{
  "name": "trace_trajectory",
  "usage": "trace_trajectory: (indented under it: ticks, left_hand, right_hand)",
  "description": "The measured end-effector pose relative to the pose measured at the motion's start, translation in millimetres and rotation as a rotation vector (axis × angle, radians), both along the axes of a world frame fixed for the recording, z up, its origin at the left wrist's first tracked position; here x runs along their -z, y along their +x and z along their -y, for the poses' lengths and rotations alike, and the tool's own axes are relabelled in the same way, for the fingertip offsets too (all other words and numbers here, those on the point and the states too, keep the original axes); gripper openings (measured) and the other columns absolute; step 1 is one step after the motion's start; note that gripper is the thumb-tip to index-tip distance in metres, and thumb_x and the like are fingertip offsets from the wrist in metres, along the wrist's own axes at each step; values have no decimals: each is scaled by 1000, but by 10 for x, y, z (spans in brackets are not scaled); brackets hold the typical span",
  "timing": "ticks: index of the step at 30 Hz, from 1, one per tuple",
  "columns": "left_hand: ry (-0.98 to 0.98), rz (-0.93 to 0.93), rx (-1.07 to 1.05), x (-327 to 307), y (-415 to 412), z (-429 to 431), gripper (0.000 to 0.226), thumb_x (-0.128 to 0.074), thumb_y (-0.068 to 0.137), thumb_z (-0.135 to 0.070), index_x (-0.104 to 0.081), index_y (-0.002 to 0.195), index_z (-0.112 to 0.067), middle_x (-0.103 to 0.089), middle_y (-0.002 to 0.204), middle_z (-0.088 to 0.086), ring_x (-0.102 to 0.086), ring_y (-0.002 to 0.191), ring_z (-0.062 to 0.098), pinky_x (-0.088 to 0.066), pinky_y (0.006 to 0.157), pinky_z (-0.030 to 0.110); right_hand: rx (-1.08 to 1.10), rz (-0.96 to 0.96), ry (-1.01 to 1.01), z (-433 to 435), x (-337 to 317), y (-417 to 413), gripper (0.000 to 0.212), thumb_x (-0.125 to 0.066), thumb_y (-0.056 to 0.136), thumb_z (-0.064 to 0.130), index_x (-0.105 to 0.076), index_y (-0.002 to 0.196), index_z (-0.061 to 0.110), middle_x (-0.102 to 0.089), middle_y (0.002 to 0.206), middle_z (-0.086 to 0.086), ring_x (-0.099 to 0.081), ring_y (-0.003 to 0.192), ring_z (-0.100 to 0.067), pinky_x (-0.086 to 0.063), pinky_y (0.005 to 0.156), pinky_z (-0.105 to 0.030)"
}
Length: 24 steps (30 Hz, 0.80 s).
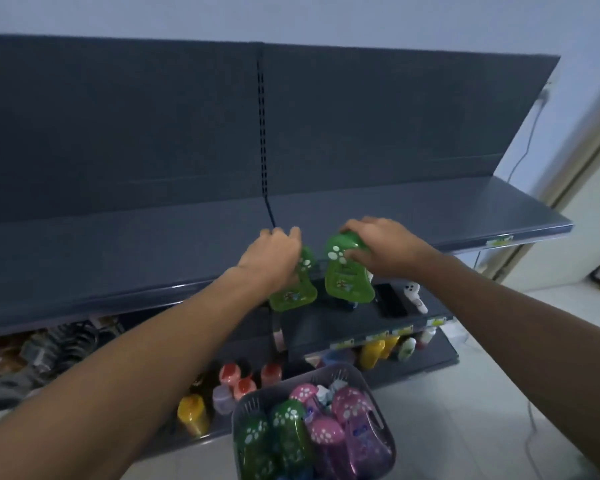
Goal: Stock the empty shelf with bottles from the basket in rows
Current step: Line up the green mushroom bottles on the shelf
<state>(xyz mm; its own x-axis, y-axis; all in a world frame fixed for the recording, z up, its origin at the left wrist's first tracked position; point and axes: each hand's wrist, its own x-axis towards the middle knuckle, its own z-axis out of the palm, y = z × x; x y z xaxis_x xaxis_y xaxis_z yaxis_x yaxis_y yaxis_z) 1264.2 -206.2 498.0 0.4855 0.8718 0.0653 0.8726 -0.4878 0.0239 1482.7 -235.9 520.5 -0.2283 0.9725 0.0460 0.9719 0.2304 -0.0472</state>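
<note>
- Reference landmark: the top shelf, a dark grey board that spans the view (every position below is given against it).
- The left hand is at the front edge of the top shelf, close to the centre seam. Its fingers are curled over the cap end of the left green bottle and grasp it firmly.
- The left green bottle hangs in front of and below the top shelf's front edge. It is tilted, with its base toward the camera.
- The right hand is at the same front edge, just right of the left hand. Its fingers and thumb are wrapped round the top of the right green bottle in a closed grasp.
- The 2 held bottles are just beside each other with a narrow gap between them. Both carry white dot markings, and neither base stands on the top shelf.
- The basket, lavender with slatted walls, is well below the top shelf and in front of it. It holds at least 2 green bottles and several pink bottles, packed together.
- 1 level below the top shelf, right of the held bottles, lie a white object and a flat black item.
- Further below the top shelf stand a yellow bottle and red-capped bottles.
</note>
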Motion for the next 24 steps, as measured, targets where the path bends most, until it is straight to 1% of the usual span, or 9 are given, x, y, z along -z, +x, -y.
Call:
trace_trajectory:
  ticks: [3, 6, 8, 10, 14, 16, 19, 22, 24]
  left_hand:
    - [49, 15, 9, -206, 43, -151, 39, -65, 92, -22, -42, 120, -7, -55, 111, 19, -53, 107, 39, -47, 79, 42]
    - [73, 50, -9, -359, 104, -329, 38, -64, 92, -21, -44, 121, -6, -55, 111, 19, -54, 106, 39, -47, 80, 42]
    - [96, 68, -29, -417, 166, -466, 38, -64, 93, -21, -45, 123, -6, -56, 113, 19, -54, 108, 39, -47, 84, 42]
    - [108, 87, -52, -437, 242, -615, 38, -64, 93, -20, -46, 124, -6, -56, 115, 18, -53, 109, 38, -46, 84, 41]
    - [119, 107, -107, -382, 401, -939, 38, -62, 93, -19, -46, 126, -7, -55, 118, 17, -52, 109, 35, -49, 86, 42]
    - [119, 107, -139, -323, 469, -1082, 38, -61, 93, -20, -47, 126, -7, -55, 119, 15, -51, 109, 34, -49, 88, 43]
    - [108, 146, -200, -243, 595, -1351, 39, -63, 91, -19, -46, 125, -8, -57, 119, 13, -52, 109, 33, -49, 89, 43]
    - [108, 240, -261, -193, 699, -1611, 39, -67, 88, -15, -44, 120, -9, -59, 117, 12, -52, 105, 31, -50, 84, 43]
    - [105, 243, -275, -170, 742, -1738, 37, -67, 89, -15, -45, 118, -9, -60, 117, 12, -51, 105, 29, -49, 81, 41]
  right_hand:
    - [-1, -19, 56, -180, -238, 118, 42, -57, 96, 39, -50, 134, 24, -59, 119, -7, -56, 109, -30, -45, 89, -40]
    - [-17, -26, 102, -471, -421, 219, 41, -60, 94, 39, -51, 132, 26, -60, 118, -6, -57, 110, -29, -47, 90, -42]
    - [-27, -35, 105, -719, -495, 279, 42, -61, 93, 40, -50, 132, 28, -60, 118, -5, -57, 110, -29, -48, 91, -43]
    - [-50, -47, 102, -1000, -529, 326, 43, -61, 94, 40, -49, 133, 28, -59, 120, -5, -56, 111, -28, -47, 93, -43]
    - [-108, -52, 80, -1594, -509, 371, 48, -60, 96, 37, -47, 139, 19, -55, 131, -6, -53, 121, -29, -43, 100, -41]
    - [-142, -60, 76, -1852, -448, 377, 47, -59, 96, 35, -48, 138, 18, -54, 133, -6, -53, 122, -28, -43, 101, -42]
    - [-204, -89, 79, -2253, -337, 404, 45, -60, 96, 35, -50, 136, 18, -55, 133, -4, -54, 121, -28, -44, 100, -43]
    - [-246, -120, 83, -2640, -208, 433, 43, -61, 95, 34, -52, 133, 18, -57, 129, -3, -57, 116, -28, -47, 97, -44]
    - [-247, -158, 86, -2839, -136, 425, 42, -63, 93, 35, -54, 131, 18, -58, 126, -2, -58, 114, -27, -48, 95, -44]
